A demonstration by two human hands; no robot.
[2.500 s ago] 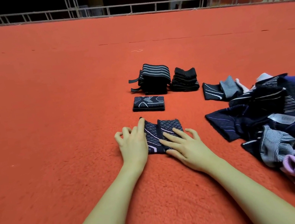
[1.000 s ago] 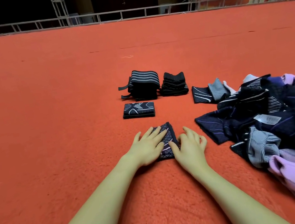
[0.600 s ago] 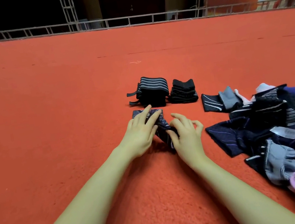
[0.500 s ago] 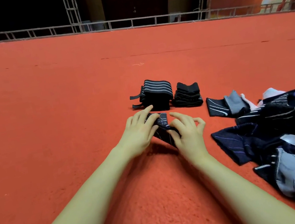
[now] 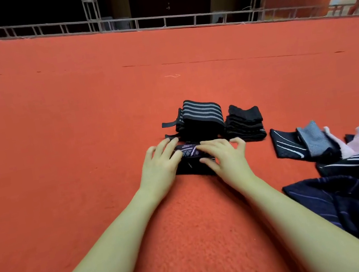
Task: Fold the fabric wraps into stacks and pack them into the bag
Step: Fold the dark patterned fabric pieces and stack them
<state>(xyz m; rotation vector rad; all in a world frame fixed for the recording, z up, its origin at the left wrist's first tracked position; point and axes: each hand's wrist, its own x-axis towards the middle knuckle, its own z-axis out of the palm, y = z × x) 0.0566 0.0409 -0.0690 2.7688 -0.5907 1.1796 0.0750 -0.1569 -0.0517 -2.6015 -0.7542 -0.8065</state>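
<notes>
Lying under both hands (image 5: 159,165) (image 5: 224,156): folded wrap (image 5: 189,155).

Two hands, left (image 5: 160,164) and right (image 5: 226,157). Three neat stacks: striped (image 5: 201,118), black (image 5: 245,124), patterned (image 5: 189,160). One loose heap of wraps (image 5: 357,179).

Two bare forearms are seen, entering from 6 o'clock. No sleeves are worn up to the frame edge. Left hand (image 5: 161,166) and right hand (image 5: 226,159): uncovered, short unpainted nails, five fingers each visible.
</notes>
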